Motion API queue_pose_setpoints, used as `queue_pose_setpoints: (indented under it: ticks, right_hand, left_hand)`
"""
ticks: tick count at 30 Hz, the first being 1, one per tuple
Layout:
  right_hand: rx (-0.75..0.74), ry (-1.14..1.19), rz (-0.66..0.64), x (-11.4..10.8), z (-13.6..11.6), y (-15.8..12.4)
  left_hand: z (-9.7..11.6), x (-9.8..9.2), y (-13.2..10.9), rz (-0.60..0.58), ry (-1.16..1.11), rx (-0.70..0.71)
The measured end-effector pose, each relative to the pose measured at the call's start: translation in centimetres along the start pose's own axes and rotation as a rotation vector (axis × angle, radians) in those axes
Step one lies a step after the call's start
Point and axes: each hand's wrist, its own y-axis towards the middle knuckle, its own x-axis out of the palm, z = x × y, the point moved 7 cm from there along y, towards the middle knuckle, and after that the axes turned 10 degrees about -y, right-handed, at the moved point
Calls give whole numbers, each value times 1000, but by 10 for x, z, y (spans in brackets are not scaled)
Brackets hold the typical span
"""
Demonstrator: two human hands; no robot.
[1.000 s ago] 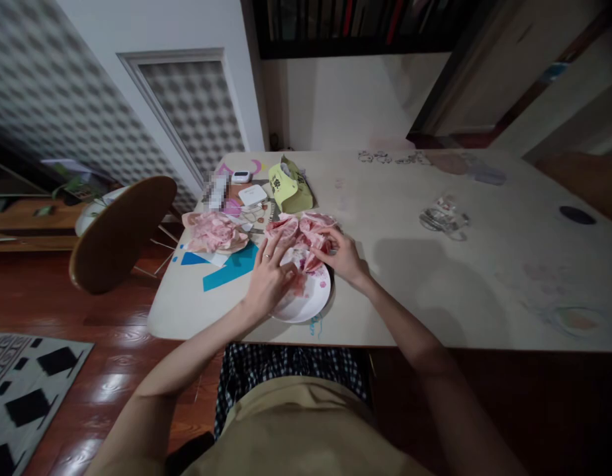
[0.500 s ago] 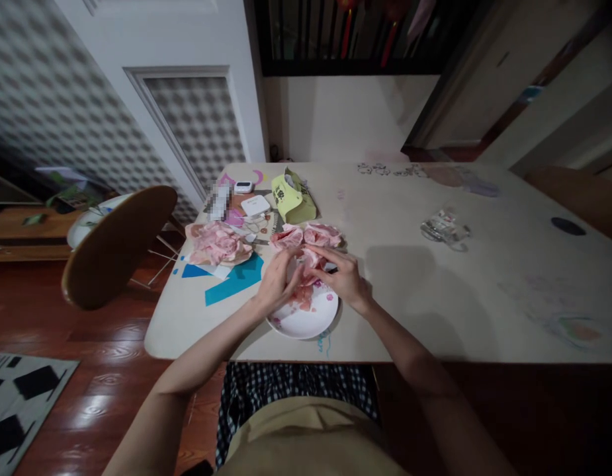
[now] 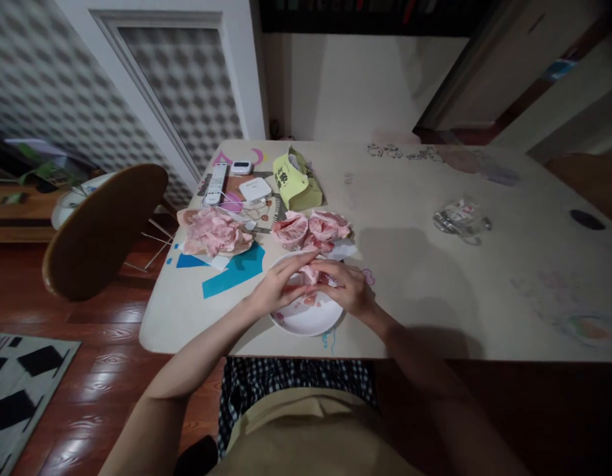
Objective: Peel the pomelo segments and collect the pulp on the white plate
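Over a white plate [image 3: 306, 324] with pink flower marks, both my hands close on a pink pomelo piece [image 3: 311, 274]. My left hand [image 3: 278, 285] grips it from the left, fingers on top and thumb below. From the other side my right hand [image 3: 352, 285] pinches it the same way. Fingers hide much of the piece. Small bits of pink pomelo flesh [image 3: 308, 301] lie on the plate under my hands. Just beyond the plate rest larger pomelo pieces [image 3: 310, 228] with pale pink pith. A heap of crumpled pink peel and membrane [image 3: 216, 233] sits to the left.
Blue paper strips [image 3: 233, 271] lie left of the plate. Farther back are a remote control [image 3: 216, 184], a white box [image 3: 255, 190], a small white device [image 3: 241, 168] and a yellow-green cap [image 3: 296, 182]. A clear plastic item [image 3: 462, 219] lies right. A chair [image 3: 107, 231] stands left.
My view has tilted down a little. Both hands have drawn back slightly from the larger pomelo pieces and now hold the piece together above the plate.
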Motion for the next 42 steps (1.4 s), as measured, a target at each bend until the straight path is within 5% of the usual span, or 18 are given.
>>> queue_pose_setpoints:
  ticks: [5,14,18,25,37,42]
  right_hand:
    - [-150,-65,41,-8,-11,-5]
    - [-180,-196,88,-22,-23,-6]
    - [-212,-185,21,-16,-22,-11]
    - [-245,-258,89,-19,-33,-7]
    - [131,-108,52,-13,-7,-3]
    - [126,-125,138,-17,-13,-1]
  left_hand:
    - [10,5,-6,60,53,133]
    - [16,0,-8,90,108,115]
    - [16,0,-11,121,133,189]
    - [11,3,-16,104,175,270]
    - [6,0,-11,-3,143,228]
    - [10,-1,-13,-48,241,263]
